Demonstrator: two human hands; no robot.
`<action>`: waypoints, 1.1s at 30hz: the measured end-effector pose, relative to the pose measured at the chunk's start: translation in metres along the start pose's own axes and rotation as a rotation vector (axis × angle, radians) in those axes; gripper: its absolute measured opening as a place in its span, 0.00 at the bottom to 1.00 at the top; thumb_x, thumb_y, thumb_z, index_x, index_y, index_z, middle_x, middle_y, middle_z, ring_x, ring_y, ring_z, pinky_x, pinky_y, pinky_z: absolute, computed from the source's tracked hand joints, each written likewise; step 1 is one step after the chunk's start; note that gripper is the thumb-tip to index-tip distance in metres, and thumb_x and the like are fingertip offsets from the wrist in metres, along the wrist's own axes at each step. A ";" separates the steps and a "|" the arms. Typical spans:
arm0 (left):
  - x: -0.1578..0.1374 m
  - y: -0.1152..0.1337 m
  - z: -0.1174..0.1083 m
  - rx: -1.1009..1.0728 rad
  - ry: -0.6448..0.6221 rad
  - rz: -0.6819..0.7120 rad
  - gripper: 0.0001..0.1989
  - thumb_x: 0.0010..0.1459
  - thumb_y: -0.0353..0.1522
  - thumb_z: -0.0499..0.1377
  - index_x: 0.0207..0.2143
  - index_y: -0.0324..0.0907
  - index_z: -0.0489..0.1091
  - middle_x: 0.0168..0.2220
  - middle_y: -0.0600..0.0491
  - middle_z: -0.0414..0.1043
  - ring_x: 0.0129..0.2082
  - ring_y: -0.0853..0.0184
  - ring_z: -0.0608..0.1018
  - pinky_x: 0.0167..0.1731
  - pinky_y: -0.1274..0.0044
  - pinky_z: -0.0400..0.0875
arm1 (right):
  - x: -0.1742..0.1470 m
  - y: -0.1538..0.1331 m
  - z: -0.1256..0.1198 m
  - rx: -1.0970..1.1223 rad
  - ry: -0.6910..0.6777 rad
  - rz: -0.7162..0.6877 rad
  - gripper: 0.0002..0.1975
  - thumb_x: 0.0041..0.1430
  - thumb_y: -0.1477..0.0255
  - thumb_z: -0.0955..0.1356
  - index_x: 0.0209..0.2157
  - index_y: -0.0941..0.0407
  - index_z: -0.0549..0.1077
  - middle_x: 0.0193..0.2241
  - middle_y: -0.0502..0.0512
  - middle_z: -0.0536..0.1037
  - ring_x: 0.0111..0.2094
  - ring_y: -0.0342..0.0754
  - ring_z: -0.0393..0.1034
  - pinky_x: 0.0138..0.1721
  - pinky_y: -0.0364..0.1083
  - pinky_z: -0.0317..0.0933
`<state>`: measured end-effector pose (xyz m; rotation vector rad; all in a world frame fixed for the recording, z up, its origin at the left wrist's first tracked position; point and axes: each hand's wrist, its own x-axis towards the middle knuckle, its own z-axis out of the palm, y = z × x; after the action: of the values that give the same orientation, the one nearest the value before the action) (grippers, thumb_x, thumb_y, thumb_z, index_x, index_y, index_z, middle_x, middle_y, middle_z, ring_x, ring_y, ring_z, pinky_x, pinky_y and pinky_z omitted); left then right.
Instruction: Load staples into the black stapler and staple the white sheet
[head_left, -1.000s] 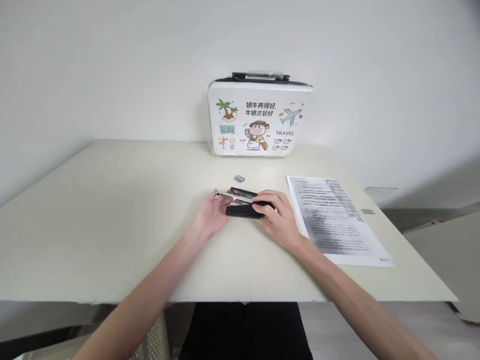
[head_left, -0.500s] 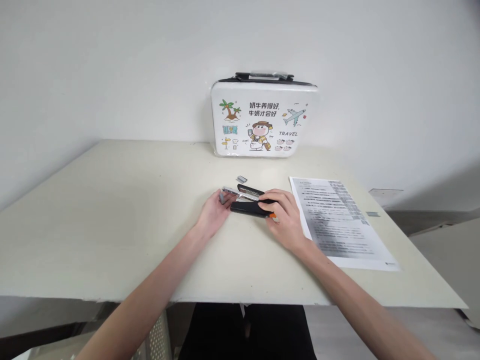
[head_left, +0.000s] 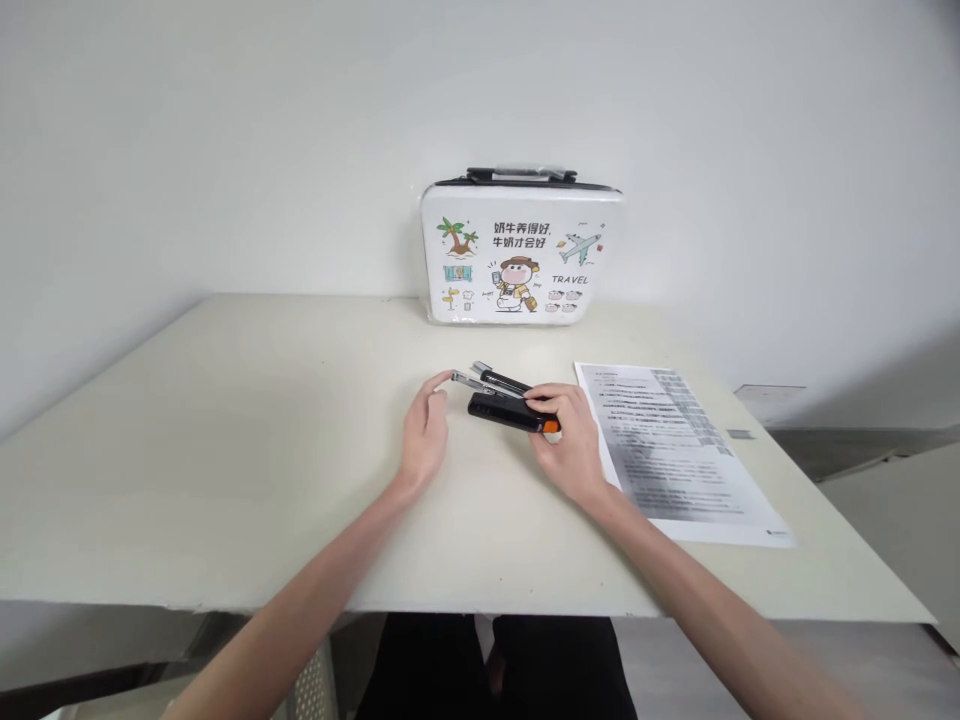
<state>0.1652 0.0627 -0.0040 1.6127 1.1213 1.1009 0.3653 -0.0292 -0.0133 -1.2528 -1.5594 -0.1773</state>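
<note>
At table (head_left: 247,450), black orange-tipped stapler (head_left: 504,410) splayed, right fingers (head_left: 551,392) pinching it, left fingers (head_left: 438,382) parted

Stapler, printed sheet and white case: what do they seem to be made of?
Stapler: the black body looks like smooth plastic, with a slight sheen; its rail is silvery and bright, so likely metal.
Printed sheet: matte paper, thin and flat, with dark print.
White case: possibly hard plastic, judging by its smooth, stiff-looking face; shiny, crinkled clear wrap leaves its finish uncertain.
</note>
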 end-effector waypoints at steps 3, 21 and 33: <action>-0.005 0.003 0.007 0.037 -0.075 0.116 0.19 0.65 0.37 0.53 0.51 0.46 0.79 0.39 0.51 0.76 0.39 0.60 0.76 0.44 0.71 0.69 | 0.000 0.002 0.000 -0.006 0.014 0.013 0.14 0.60 0.81 0.68 0.43 0.49 0.70 0.46 0.57 0.80 0.48 0.58 0.73 0.47 0.59 0.69; 0.006 0.002 -0.001 -0.832 -0.076 -0.291 0.20 0.64 0.41 0.57 0.24 0.46 0.52 0.21 0.63 0.41 0.17 0.74 0.47 0.19 0.77 0.45 | 0.023 -0.006 0.055 0.007 -0.236 0.488 0.14 0.55 0.59 0.75 0.35 0.51 0.71 0.34 0.54 0.82 0.35 0.56 0.75 0.39 0.52 0.66; 0.016 -0.012 -0.014 -1.192 0.107 -0.414 0.15 0.67 0.35 0.57 0.26 0.43 0.60 0.20 0.62 0.51 0.15 0.75 0.56 0.17 0.81 0.51 | 0.095 0.001 0.171 -0.073 -0.391 0.390 0.15 0.55 0.65 0.77 0.40 0.53 0.71 0.40 0.58 0.82 0.41 0.56 0.76 0.45 0.53 0.68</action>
<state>0.1525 0.0831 -0.0089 0.3745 0.5707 1.2039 0.2720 0.1424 -0.0095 -1.6961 -1.6038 0.2801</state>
